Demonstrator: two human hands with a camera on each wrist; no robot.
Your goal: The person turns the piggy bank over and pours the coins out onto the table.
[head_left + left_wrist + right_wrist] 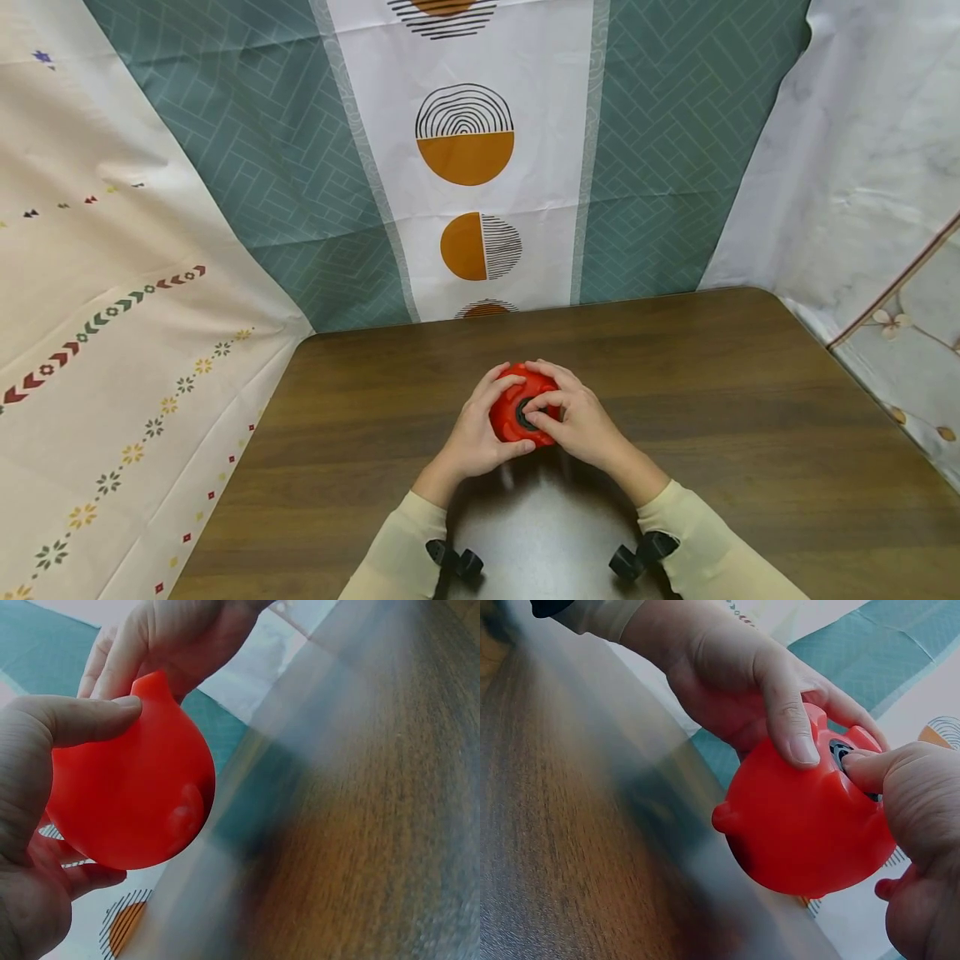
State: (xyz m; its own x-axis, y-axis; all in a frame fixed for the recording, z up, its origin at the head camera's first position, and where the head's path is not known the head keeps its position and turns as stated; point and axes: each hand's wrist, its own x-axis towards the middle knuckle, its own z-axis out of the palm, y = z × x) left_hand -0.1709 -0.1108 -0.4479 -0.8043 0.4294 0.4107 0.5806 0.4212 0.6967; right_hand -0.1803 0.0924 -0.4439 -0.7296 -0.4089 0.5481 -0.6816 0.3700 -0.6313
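Note:
Both hands hold a round, glossy red piggy bank [506, 417] above the table, its underside with short stubby feet and a black round stopper [840, 752] turned upward. My left hand [477, 432] grips its left side, the thumb near the front and the fingers over the far side. My right hand [587, 423] has its thumb and a fingertip at the stopper, while other fingers reach round the far right side. In the left wrist view only the smooth red body [142, 787] shows, and the stopper is hidden there.
The brown wooden table [360, 400] has a bright glare patch between the forearms. Patterned cloths [247, 150] hang behind it and at both sides. Black camera straps [645, 554] circle the pale sleeves.

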